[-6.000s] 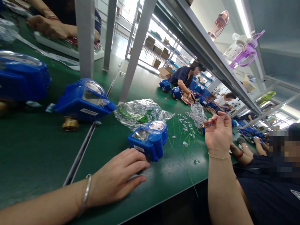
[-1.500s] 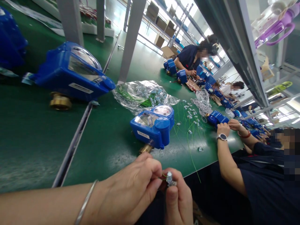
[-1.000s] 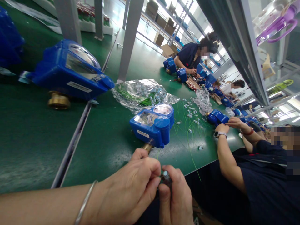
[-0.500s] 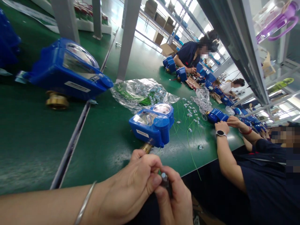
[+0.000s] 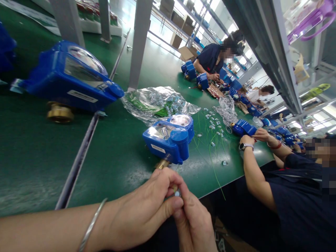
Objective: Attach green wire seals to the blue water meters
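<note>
Blue-tipped piece [image 5: 177,193] is pinched between your two hands, just above the near edge of the table [image 5: 118,164], with only its tip showing between your fingers. Your left hand [image 5: 147,213] is closed on it, thumb from below and a curled finger from above. Your right hand [image 5: 196,220] comes in from the other side, its fingers pressed together against the left ones; it seems to grip the same piece, though the contact is covered. The tip faces up towards you, but the body is hidden, so you cannot read its long axis for certain.

The relation to watch is the one to the blue meter [image 5: 181,147]. It rests on the table just beyond your hands, its brass fitting [image 5: 162,163] slanting down towards your left knuckles. Your left hand is the nearer one; whether it touches the brass, you cannot tell. Right of the meter, and farther from your grip, lie small clear tags [image 5: 212,144] among thin green wires [image 5: 216,176].
</note>
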`<state>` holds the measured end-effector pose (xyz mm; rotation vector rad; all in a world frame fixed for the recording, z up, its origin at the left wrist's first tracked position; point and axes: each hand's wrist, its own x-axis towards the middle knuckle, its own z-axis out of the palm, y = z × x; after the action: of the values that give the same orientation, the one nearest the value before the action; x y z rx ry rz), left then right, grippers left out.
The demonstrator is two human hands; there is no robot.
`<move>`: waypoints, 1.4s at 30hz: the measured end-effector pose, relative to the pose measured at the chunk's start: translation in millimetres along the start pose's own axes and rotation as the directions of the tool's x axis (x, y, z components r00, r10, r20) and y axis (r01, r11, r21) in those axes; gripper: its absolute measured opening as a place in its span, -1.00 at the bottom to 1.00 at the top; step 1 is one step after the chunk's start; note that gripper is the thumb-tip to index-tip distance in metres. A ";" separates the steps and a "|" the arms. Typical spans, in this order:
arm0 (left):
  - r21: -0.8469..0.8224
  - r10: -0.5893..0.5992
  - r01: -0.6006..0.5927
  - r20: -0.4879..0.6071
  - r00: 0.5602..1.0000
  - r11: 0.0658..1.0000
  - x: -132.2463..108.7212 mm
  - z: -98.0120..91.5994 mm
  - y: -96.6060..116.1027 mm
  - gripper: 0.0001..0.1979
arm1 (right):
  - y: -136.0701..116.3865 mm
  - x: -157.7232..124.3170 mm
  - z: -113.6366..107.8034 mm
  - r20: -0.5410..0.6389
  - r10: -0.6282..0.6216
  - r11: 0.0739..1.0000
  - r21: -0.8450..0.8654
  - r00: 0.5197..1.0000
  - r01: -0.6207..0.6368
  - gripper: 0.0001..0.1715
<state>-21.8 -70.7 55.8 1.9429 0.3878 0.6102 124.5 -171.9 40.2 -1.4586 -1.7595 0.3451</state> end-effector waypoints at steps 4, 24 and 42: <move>0.010 0.027 -0.026 -0.020 0.999 1.000 0.2 1.9 -5.2 -0.83 | 0.0 0.0 4.3 -0.072 0.018 1.000 -0.012 0.997 -0.019 -0.52; -0.206 -0.134 0.118 -0.063 0.989 0.971 6.3 1.6 0.9 -0.88 | 5.0 -15.2 28.7 -0.403 -0.014 0.982 -0.179 0.915 -0.064 -0.76; 0.169 -0.065 0.094 -0.169 0.983 0.981 -1.8 4.2 8.9 -0.79 | 12.2 -6.7 1.9 -0.103 0.020 0.999 0.050 0.994 -0.015 -0.82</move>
<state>-20.9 -78.6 61.9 2.0398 0.6390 0.7047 131.7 -173.9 28.3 -1.4321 -1.6456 0.3138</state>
